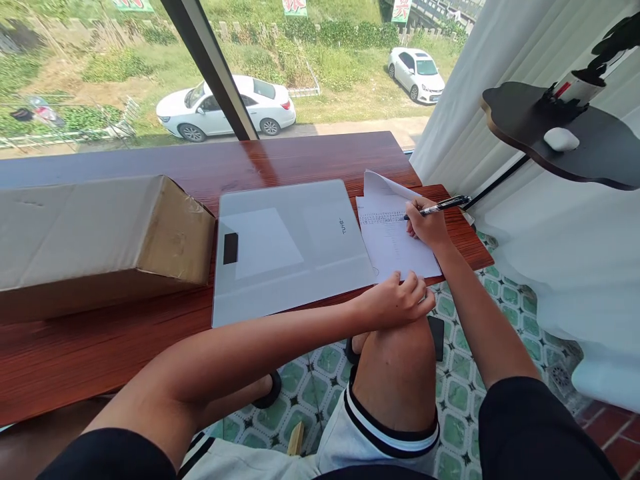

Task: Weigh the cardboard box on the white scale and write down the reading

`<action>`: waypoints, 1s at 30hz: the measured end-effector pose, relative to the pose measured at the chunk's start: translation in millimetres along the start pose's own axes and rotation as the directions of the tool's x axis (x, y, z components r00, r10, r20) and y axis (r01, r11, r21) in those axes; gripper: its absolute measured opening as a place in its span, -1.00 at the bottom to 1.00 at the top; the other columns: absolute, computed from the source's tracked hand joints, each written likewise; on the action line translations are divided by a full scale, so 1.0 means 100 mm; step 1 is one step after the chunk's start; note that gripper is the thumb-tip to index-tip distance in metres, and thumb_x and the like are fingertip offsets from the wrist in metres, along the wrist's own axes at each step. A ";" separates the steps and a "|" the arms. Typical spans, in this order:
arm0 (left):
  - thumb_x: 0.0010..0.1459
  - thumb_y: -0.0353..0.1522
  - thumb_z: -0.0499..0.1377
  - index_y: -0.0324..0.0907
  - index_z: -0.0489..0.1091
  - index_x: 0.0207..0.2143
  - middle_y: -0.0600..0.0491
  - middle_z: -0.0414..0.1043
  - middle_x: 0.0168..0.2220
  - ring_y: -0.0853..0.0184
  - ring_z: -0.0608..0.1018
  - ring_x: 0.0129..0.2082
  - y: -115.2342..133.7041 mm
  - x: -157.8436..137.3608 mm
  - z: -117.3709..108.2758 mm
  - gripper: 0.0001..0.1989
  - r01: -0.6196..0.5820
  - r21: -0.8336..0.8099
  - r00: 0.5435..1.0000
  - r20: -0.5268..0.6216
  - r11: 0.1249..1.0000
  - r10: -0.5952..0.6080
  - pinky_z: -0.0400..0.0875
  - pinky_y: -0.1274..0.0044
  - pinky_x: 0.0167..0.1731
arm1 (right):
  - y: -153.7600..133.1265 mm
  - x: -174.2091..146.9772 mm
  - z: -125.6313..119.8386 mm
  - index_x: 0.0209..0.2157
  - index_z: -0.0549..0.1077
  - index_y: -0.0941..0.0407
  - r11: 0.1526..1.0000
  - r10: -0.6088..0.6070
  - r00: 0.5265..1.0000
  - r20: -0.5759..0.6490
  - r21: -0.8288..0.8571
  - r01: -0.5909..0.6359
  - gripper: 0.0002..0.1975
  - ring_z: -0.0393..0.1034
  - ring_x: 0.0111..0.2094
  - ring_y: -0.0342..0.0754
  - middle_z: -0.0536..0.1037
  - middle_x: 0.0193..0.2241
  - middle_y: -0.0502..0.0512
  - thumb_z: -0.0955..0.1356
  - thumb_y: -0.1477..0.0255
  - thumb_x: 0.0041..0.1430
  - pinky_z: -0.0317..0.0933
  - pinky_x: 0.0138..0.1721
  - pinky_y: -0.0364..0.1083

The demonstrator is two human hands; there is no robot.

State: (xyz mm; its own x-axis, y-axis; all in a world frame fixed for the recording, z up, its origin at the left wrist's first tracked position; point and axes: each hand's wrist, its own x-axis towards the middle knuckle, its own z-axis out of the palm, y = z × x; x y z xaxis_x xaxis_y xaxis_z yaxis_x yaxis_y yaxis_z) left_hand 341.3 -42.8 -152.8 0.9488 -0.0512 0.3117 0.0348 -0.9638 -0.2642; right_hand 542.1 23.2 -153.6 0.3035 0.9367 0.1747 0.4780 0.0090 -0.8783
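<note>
My right hand [426,223] is closed around a dark pen [447,204], tilted with its tip on the white paper [400,257]. Rows of small handwriting run across the sheet's upper part, and its top edge curls up. Below the paper's front edge, my left hand [400,301] rests on my raised knee with loosely bent fingers, somewhat apart and holding nothing. Left of the paper lies a flat glass-topped grey scale [320,267] with a small dark display window and lettering on its surface. The paper's lower left corner meets the scale's edge.
A large cardboard box [175,233] stands left of the scale on the red-brown wooden table [320,155]. At the right, a dark wavy-edged shelf [600,143] carries a white stone-like object [561,139] and a pot [580,87]. White curtains [565,247] hang beside the window.
</note>
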 end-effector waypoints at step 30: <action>0.36 -0.40 0.03 -0.18 0.38 0.07 -0.18 0.53 0.06 0.24 0.54 0.08 -0.09 -0.17 -0.17 -0.72 -0.119 0.133 0.993 -0.006 0.984 0.121 0.41 0.40 0.04 | 0.19 0.08 0.00 0.11 0.53 0.00 0.715 -0.323 0.939 0.120 -0.619 0.325 -0.54 0.29 0.10 0.20 0.50 0.05 0.18 0.18 0.50 0.29 0.17 0.08 0.17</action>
State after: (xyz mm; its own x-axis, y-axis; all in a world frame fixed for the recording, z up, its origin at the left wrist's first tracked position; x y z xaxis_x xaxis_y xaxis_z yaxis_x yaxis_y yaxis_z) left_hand 319.6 -38.0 -139.7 0.9442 -0.1688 0.2830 -0.0367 -0.9073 -0.4188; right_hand 553.8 30.6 -169.0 0.0313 0.9184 0.3945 0.9506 0.0946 -0.2956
